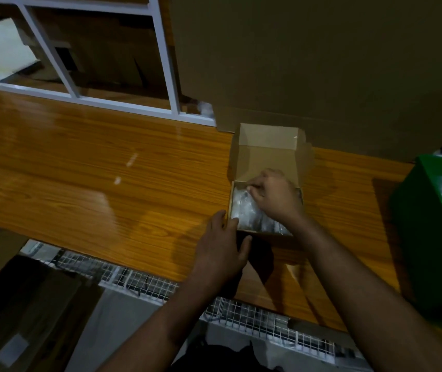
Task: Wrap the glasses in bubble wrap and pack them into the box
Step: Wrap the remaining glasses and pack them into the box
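A small cardboard box (268,154) stands open on the wooden table (80,170), its lid tipped up at the back. Bubble-wrapped bundles (244,210) fill its inside; the glasses themselves are hidden under the wrap. My right hand (273,194) reaches into the box from the right and its fingers are closed on the bubble wrap near the back wall. My left hand (221,245) rests against the box's near left corner, fingers on the rim, thumb along the front wall.
A green bin (429,237) with more bubble wrap stands at the right edge. Large cardboard sheets (322,63) lean behind the box. A white frame (160,49) rises at the back left. A white wire rack (139,280) runs under the table's front edge.
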A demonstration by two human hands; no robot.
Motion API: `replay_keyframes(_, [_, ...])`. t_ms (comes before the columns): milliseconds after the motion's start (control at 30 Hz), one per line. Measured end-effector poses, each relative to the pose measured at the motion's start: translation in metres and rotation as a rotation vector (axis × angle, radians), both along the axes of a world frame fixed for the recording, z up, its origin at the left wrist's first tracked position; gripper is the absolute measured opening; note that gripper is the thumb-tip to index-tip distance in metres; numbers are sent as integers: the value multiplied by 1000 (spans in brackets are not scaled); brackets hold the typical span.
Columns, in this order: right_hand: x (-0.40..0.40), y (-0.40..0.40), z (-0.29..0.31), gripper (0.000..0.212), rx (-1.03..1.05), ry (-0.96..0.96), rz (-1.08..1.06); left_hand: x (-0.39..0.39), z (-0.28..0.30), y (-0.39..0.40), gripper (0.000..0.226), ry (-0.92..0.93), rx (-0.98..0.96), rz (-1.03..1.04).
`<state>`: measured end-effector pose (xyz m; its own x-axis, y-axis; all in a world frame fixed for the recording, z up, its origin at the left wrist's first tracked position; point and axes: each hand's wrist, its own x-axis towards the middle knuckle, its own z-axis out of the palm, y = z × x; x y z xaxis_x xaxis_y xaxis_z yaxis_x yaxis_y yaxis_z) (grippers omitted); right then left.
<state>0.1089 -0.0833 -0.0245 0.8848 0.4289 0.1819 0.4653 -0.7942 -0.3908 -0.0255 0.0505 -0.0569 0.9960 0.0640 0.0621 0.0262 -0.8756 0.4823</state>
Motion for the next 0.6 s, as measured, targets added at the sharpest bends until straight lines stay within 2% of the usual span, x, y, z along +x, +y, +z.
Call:
replay_keyframes(67, [-9, -16, 2, 19, 0, -61, -65, -3, 0, -1, 51, -38, -10, -7])
replay_keyframes(133, [-19, -25, -1, 24, -58, -43, -70, -4, -4, -2, 51, -53, -28, -9])
replay_keyframes(267, [-30, -23, -9, 28, -196, -78, 7, -3, -12, -3, 51, -77, -55, -15])
replay_keyframes(367, [-31, -24, -10, 32, -209, -83, 52, -4, -14, -3, 53, -83, -19, -9])
replay_keyframes(500, [-46, -45, -10, 46, -147, -31, -18, -7, -7, -5, 51, -237, 88, -15])
replay_keyframes(600, [-61, -75, 6, 42, 45, -68, -140, -1, -2, -15, 46, -332, 78, -34])
